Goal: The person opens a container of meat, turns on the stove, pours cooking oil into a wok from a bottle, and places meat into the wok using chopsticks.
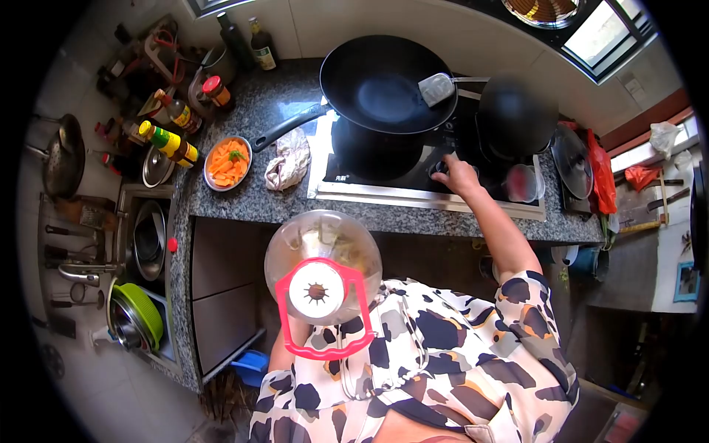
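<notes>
Speckled stone countertop [251, 210] carries a hob [369, 190] set into its surface. Right hand [461, 176]: thumb and forefinger close on a control knob [441, 169], in what looks like a light pinch. Left forearm [278, 357] reaches beneath a clear container [325, 232] with a pink handle [329, 353]; the hand is hidden, so its grip cannot be told. Container is held up in front of the body, left of the right-hand grip and nearer the torso; pale greenish contents show through.

Ahead and left of that grip: black wok [362, 59] on the hob, spatula [436, 90] resting in it. Farther left, cloth [286, 164], then bowl [210, 181] of cut carrots [226, 168]. Round black pan [517, 114] ahead and right.

Status, judged: carrot cutting done; wok and spatula set out. Knob adjustment under way; heat state unreadable. Carrots and container contents both outside the wok.
</notes>
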